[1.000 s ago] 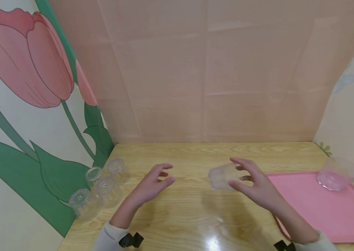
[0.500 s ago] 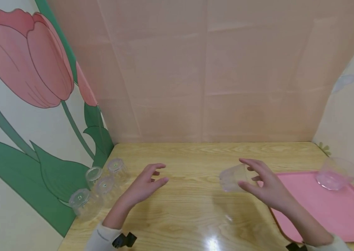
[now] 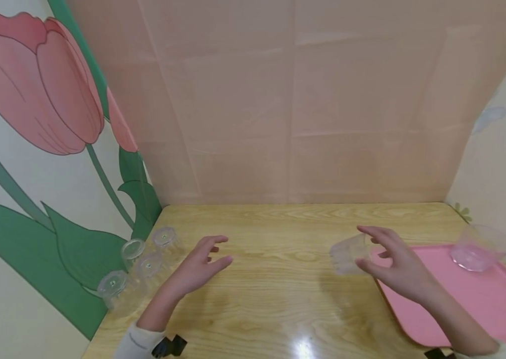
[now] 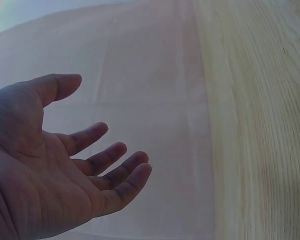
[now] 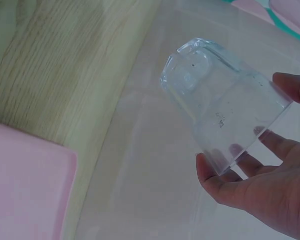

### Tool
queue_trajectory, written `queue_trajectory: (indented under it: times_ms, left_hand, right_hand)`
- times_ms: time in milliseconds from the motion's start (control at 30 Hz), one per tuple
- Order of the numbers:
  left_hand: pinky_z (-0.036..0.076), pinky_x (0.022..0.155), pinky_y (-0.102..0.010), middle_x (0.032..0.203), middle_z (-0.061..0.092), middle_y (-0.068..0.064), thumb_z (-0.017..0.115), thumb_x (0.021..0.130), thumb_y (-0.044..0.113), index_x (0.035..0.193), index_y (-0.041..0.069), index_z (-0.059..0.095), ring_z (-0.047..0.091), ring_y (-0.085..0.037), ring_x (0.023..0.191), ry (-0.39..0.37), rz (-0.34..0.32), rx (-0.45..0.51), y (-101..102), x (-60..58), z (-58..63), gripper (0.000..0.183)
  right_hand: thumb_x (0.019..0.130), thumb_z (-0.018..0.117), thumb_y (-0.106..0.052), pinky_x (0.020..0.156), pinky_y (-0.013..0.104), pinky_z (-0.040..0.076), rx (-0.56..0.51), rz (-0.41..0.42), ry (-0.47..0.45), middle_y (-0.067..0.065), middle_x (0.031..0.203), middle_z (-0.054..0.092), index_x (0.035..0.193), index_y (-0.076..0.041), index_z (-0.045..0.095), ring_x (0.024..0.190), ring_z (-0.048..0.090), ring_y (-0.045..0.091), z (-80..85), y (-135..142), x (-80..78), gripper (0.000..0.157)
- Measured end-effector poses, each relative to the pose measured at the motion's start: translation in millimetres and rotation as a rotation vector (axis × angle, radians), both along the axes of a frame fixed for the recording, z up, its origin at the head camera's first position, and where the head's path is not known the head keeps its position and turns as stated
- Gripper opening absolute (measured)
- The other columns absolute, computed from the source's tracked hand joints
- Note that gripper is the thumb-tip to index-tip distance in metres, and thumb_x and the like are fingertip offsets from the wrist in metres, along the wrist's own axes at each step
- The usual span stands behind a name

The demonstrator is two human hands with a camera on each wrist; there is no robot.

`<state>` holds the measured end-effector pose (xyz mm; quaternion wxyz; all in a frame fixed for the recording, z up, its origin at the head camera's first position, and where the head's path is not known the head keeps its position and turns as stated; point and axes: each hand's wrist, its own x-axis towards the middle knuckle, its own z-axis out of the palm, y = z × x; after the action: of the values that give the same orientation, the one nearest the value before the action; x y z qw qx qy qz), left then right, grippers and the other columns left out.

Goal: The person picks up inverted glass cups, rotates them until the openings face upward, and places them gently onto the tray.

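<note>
A clear plastic cup [image 3: 347, 255] hangs above the right half of the table, tilted with its base toward the left. Its rim is pinched between the thumb and fingers of my right hand [image 3: 400, 267]; the right wrist view shows the faceted base of this cup [image 5: 224, 100] and fingertips along the rim. My left hand [image 3: 198, 269] hovers over the left part of the table, fingers relaxed and apart, holding nothing. In the left wrist view its palm [image 4: 45, 180] is bare. Several clear cups [image 3: 113, 286] stand upside down close together, left of that hand.
On the right of the wooden table [image 3: 270, 299] lies a pink tray [image 3: 454, 304]. A clear vessel [image 3: 474, 257] stands mouth up near the tray's far right. A tulip-patterned wall [image 3: 33, 89] bounds the left, and a pinkish sheet [image 3: 288, 109] hangs behind.
My right hand has moved right with the cup, toward the tray. My left hand has drifted left, closer to the group of upside-down cups.
</note>
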<state>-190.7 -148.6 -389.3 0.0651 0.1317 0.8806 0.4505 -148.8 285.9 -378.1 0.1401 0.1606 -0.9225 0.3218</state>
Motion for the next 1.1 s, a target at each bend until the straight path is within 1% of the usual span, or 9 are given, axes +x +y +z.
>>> queue_trajectory:
  times_ms: [167, 367, 467, 600, 700, 833, 933, 1100]
  left_hand:
    - [0.039, 0.109, -0.058, 0.15, 0.046, -0.005, 0.069, 0.097, 0.039, 0.146, 0.02, 0.05, 0.046, -0.032, 0.135, 0.01, 0.009, -0.013, -8, 0.3, -1.1, 0.056]
    - [0.041, 0.108, -0.057, 0.15, 0.046, -0.008, 0.069, 0.098, 0.036, 0.147, 0.018, 0.05, 0.047, -0.035, 0.135, 0.037, 0.02, -0.04, -17, 0.1, -2.6, 0.056]
    - [0.042, 0.108, -0.056, 0.15, 0.046, -0.009, 0.069, 0.097, 0.039, 0.147, 0.017, 0.049, 0.048, -0.034, 0.135, 0.046, 0.03, -0.057, -21, 0.1, -2.9, 0.058]
    - [0.041, 0.107, -0.058, 0.15, 0.046, -0.011, 0.068, 0.098, 0.038, 0.149, 0.014, 0.048, 0.047, -0.037, 0.135, 0.058, 0.023, -0.061, -27, -0.3, -2.9, 0.06]
    - [0.041, 0.108, -0.059, 0.151, 0.044, -0.012, 0.068, 0.098, 0.037, 0.149, 0.013, 0.047, 0.046, -0.038, 0.136, 0.057, 0.016, -0.06, -32, -0.7, -1.7, 0.06]
    - [0.04, 0.109, -0.059, 0.152, 0.043, -0.013, 0.068, 0.098, 0.036, 0.15, 0.013, 0.045, 0.045, -0.039, 0.137, 0.05, 0.02, -0.066, -38, -0.5, -0.3, 0.06]
    - [0.04, 0.108, -0.06, 0.152, 0.043, -0.014, 0.067, 0.098, 0.038, 0.15, 0.013, 0.045, 0.045, -0.04, 0.137, 0.057, 0.024, -0.077, -44, -0.9, -0.9, 0.062]
    - [0.041, 0.107, -0.06, 0.153, 0.043, -0.015, 0.067, 0.098, 0.04, 0.15, 0.011, 0.044, 0.044, -0.042, 0.137, 0.081, 0.033, -0.087, -55, -0.8, -1.5, 0.064]
  right_hand:
    - [0.09, 0.079, -0.024, 0.081, 0.038, 0.054, 0.029, -0.005, 0.004, 0.014, 0.143, 0.049, 0.15, -0.014, 0.048, 0.116, 0.052, 0.034, 0.5, 8, 1.4, 0.068]
    - [0.091, 0.078, -0.026, 0.079, 0.043, 0.053, 0.053, -0.013, -0.043, 0.016, 0.144, 0.046, 0.151, -0.014, 0.047, 0.116, 0.055, 0.042, 2.0, 19, 4.7, 0.068]
    - [0.09, 0.078, -0.026, 0.079, 0.043, 0.052, 0.063, -0.018, -0.042, 0.018, 0.144, 0.046, 0.151, -0.014, 0.046, 0.113, 0.057, 0.045, 1.7, 24, 5.5, 0.07]
    - [0.089, 0.079, -0.026, 0.079, 0.039, 0.053, 0.076, -0.018, -0.031, 0.018, 0.142, 0.047, 0.15, -0.014, 0.047, 0.115, 0.056, 0.044, 0.6, 30, 5.8, 0.07]
    - [0.089, 0.08, -0.026, 0.079, 0.039, 0.053, 0.087, -0.02, -0.03, 0.019, 0.141, 0.048, 0.15, -0.014, 0.048, 0.116, 0.055, 0.044, 0.1, 34, 6.4, 0.07]
    - [0.088, 0.081, -0.026, 0.082, 0.055, 0.053, 0.099, -0.03, -0.04, 0.024, 0.141, 0.045, 0.15, -0.012, 0.047, 0.114, 0.055, 0.05, -1.0, 39, 7.8, 0.072]
    - [0.087, 0.081, -0.025, 0.081, 0.069, 0.049, 0.107, -0.035, -0.037, 0.027, 0.141, 0.045, 0.149, -0.01, 0.047, 0.113, 0.054, 0.054, -3.4, 45, 8.3, 0.073]
    - [0.084, 0.084, -0.024, 0.077, 0.076, 0.043, 0.14, -0.055, -0.021, 0.029, 0.139, 0.047, 0.147, -0.008, 0.05, 0.114, 0.051, 0.058, -7.0, 55, 10.0, 0.074]
